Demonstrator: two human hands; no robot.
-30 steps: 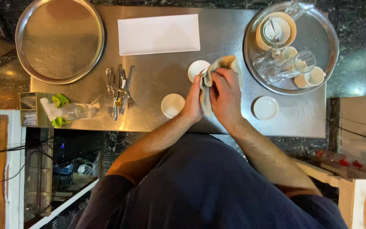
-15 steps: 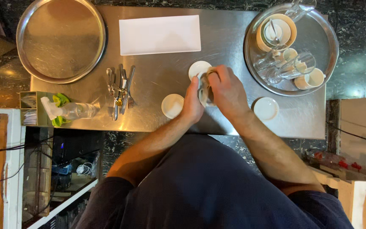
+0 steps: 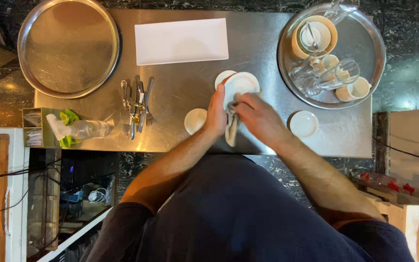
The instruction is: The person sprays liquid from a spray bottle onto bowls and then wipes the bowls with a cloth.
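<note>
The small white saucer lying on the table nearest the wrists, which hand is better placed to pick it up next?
Probably the right hand: that saucer lies just beside its wrist, while the left hand steadies the plate.

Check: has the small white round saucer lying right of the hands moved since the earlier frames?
No. The small white saucer lies in the same spot below the round steel tray, near the steel table's front edge.

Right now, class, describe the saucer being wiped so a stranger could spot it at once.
Start at the steel table, then find the two hands meeting near its front edge. The saucer is the white one held tilted above them, with a cloth against it; the other small white dishes lie flat, untouched.
</note>
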